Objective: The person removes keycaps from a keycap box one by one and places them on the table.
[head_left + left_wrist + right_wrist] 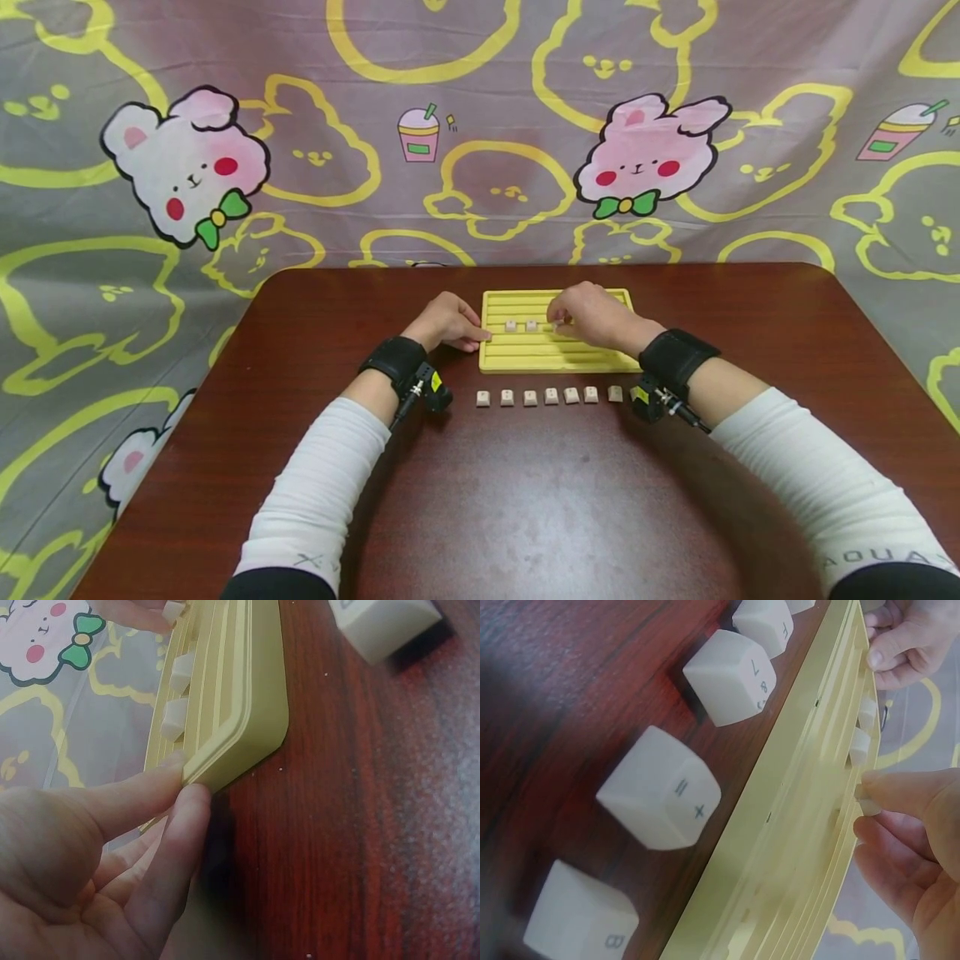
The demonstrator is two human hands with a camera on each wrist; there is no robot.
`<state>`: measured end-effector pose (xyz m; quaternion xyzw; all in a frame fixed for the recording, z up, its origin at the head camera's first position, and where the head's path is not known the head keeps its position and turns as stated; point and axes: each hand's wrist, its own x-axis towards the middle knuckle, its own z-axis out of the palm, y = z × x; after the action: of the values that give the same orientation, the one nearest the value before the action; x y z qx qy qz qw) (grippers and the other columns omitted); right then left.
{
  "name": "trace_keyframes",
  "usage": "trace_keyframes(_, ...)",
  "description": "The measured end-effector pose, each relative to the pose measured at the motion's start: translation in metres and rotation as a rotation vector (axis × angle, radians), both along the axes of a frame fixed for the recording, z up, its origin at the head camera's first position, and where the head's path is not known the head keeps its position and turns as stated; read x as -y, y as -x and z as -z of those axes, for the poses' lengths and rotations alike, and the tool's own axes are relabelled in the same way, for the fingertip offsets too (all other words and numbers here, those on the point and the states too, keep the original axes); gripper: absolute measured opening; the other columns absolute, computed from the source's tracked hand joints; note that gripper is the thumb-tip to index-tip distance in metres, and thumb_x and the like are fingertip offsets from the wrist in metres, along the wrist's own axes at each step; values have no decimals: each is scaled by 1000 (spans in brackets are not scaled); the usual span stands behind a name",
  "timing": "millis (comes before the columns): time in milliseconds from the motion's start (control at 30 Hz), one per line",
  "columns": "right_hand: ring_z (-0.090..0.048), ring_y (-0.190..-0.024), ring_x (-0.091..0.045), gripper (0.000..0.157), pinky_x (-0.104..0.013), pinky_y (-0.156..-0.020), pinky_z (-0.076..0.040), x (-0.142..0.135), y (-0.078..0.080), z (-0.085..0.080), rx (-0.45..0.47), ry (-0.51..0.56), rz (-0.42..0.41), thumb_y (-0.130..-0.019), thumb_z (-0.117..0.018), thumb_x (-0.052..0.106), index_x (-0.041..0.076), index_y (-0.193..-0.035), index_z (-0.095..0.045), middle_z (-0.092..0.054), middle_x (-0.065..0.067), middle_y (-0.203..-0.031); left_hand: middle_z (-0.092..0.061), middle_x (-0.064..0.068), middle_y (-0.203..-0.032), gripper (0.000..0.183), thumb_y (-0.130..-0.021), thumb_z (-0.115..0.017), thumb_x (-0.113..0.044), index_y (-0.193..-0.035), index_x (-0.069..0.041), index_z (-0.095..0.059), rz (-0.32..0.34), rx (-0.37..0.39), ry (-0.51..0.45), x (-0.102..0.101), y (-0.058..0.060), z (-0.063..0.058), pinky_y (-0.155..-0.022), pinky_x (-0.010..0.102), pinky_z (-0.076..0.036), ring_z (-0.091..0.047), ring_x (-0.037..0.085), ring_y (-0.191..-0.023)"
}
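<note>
A yellow ridged tray (517, 358) lies on the table. My left hand (448, 323) pinches its left edge between thumb and finger, near a corner in the left wrist view. Over the tray's middle, my right hand (596, 317) holds a white keycap (867, 804) between thumb and fingertip, close to the ridges. Two more keycaps, one (511, 326) further left and one (531, 326) nearer the right hand, sit in the same groove. The right hand covers part of the tray's right half in the head view.
In front of the tray, several keycaps (530, 398) stand in a row on the dark brown table (525, 492); the right wrist band overlaps the row's right end. A keycap marked with plus and equals (660, 791) is among them. Behind the table hangs a patterned cloth (495, 117).
</note>
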<state>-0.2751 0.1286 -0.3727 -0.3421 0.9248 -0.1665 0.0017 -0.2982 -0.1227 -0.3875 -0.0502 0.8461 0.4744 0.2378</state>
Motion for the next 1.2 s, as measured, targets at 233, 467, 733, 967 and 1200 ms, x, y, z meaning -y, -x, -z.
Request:
trace_keyframes(233, -65, -85, -18, 14, -37, -79, -58, -5, -4, -1, 12, 19, -12, -84, -71, 9, 8, -98, -74, -73, -5, -93, -62, 5, -62, 33, -76, -79, -4, -102, 8, -63, -2, 12, -7, 1, 2, 2, -56, 26, -60, -62, 11, -51)
trace_keyframes(467, -65, -85, -17, 15, -35, -78, -58, -10, -8, -2, 13, 17, -17, -84, -73, 11, 8, -98, -74, -72, -4, -93, -62, 5, -62, 34, -76, -79, -4, -103, 8, -63, -6, 18, -12, 2, 2, 2, -55, 26, -59, -62, 11, -51)
trace_keyframes(733, -66, -85, -16, 16, -33, -77, -58, -18, -15, -2, -27, -18, -30, -83, -73, 11, 8, -98, -74, -72, -4, -93, -63, 7, -66, 33, -76, -78, -3, -103, 10, -63, -1, 1, -12, 2, 2, 1, -57, 27, -60, -63, 13, -53)
trace_keyframes(967, -65, -83, -15, 11, -32, -74, -57, -25, -21, -2, -56, -15, -56, -83, -74, 12, 9, -94, -74, -72, -1, -89, -64, 7, -65, 33, -76, -78, -3, -103, 9, -63, 14, -7, -6, 1, 2, 0, -58, 26, -60, -64, 12, -54)
trace_keyframes(1200, -65, -85, -13, 15, -31, -75, -57, -34, -32, -5, -38, -16, -57, -83, -74, 13, 10, -98, -74, -72, -1, -93, -64, 7, -65, 33, -76, -78, -3, -103, 10, -63, 16, -4, -17, 1, 1, 0, -60, 27, -61, -64, 13, -55)
